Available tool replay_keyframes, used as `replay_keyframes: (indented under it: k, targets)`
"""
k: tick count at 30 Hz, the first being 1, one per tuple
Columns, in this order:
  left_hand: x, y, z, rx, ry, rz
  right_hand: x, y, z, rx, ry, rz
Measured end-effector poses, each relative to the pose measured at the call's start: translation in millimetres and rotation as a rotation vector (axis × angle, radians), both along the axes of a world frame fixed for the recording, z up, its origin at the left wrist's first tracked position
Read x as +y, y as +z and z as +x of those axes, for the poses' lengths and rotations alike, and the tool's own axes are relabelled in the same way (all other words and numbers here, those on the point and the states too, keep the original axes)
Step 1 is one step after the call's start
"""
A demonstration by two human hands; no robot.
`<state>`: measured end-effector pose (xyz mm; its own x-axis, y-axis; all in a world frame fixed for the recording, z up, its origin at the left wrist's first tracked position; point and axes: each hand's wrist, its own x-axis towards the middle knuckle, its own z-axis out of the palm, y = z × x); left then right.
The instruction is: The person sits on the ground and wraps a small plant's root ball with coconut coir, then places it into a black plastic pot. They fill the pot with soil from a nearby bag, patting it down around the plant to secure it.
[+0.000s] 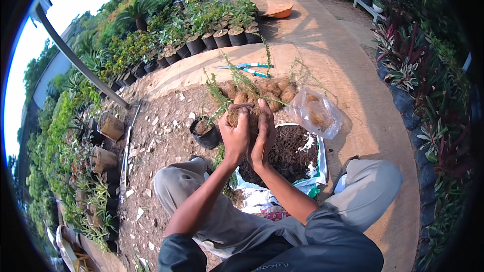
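My left hand (236,132) and my right hand (263,138) are cupped together around a ball of brown coconut fibre (233,118). Dark soil shows at its top between my thumbs, and green fern-like stems (242,77) rise about it; which of them grow from this ball I cannot tell. Below my hands lies an opened sack of dark potting soil (295,151) with white patches. Just beyond are several more fibre balls (270,96). A clear plastic bag (321,115) with fibre inside stands to their right. Left of my hands is a black grow bag (204,134) holding soil.
Hedge shears (245,68) with teal handles lie past the fibre balls. Potted plants (221,37) line the far left, and others in black bags (406,105) edge the right. An orange basin (278,10) sits on the concrete path (321,30). A metal pole (79,58) leans at left.
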<state>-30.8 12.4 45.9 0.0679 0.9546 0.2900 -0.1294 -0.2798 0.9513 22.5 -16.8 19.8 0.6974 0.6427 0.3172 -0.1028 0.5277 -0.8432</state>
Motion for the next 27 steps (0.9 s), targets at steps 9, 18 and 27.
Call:
replay_keyframes:
  k: [9,18,27]
  targets:
    - [3,4,-1,0.077,0.055,0.232,-2,-1,0,0.292,0.268,0.021]
    - [22,10,-21,0.313,-0.048,0.473,-3,19,10,0.856,0.749,-0.069]
    - [1,9,-8,0.191,-0.013,0.351,2,-2,-3,0.68,0.38,0.009]
